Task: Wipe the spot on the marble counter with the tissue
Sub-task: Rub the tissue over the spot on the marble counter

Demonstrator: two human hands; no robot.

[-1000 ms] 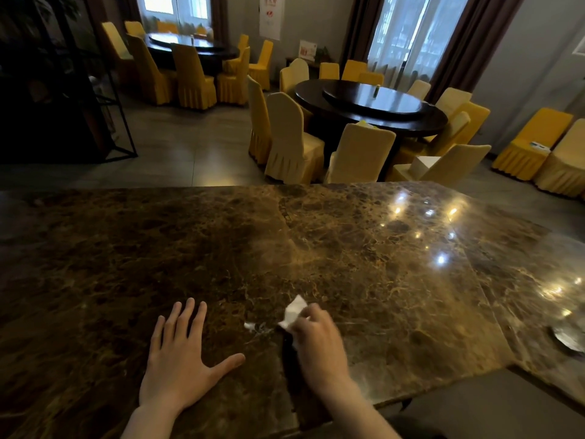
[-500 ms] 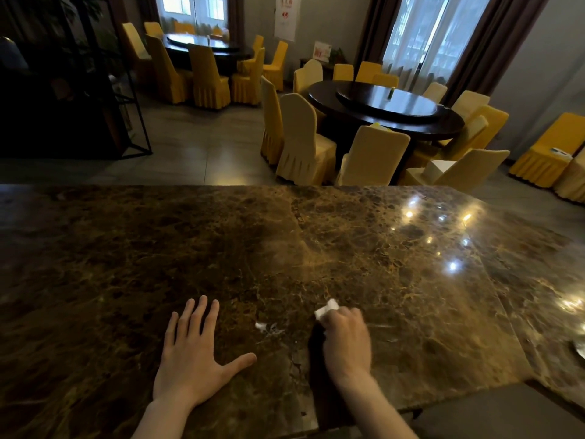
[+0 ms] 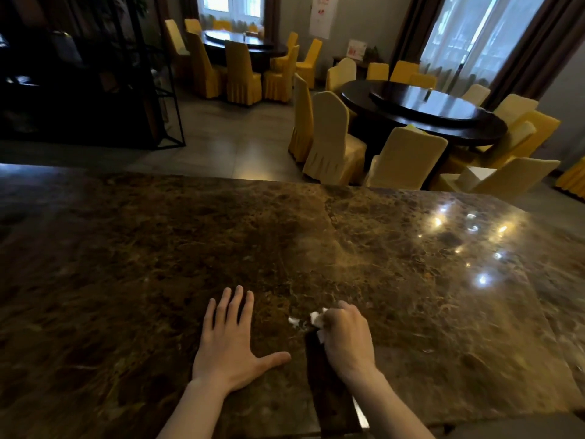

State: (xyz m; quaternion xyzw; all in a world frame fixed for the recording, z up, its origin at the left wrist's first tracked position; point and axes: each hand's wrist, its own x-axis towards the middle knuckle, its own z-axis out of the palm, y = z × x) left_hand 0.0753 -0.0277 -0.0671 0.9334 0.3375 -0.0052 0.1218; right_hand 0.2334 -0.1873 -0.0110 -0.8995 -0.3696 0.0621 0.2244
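Note:
A small white spot marks the brown marble counter near its front edge. My right hand is closed around a crumpled white tissue, pressed onto the counter just right of the spot; only a corner of the tissue shows past my fingers. My left hand lies flat on the marble left of the spot, fingers spread, holding nothing.
Past the counter's far edge is a dining room with a dark round table ringed by yellow-covered chairs, a second such table farther back, and a black metal shelf at left. Ceiling lights glare on the marble at right.
My right hand with the tissue moved right, away from the spot, then back left against it. My left hand has stayed flat. The camera view has turned left.

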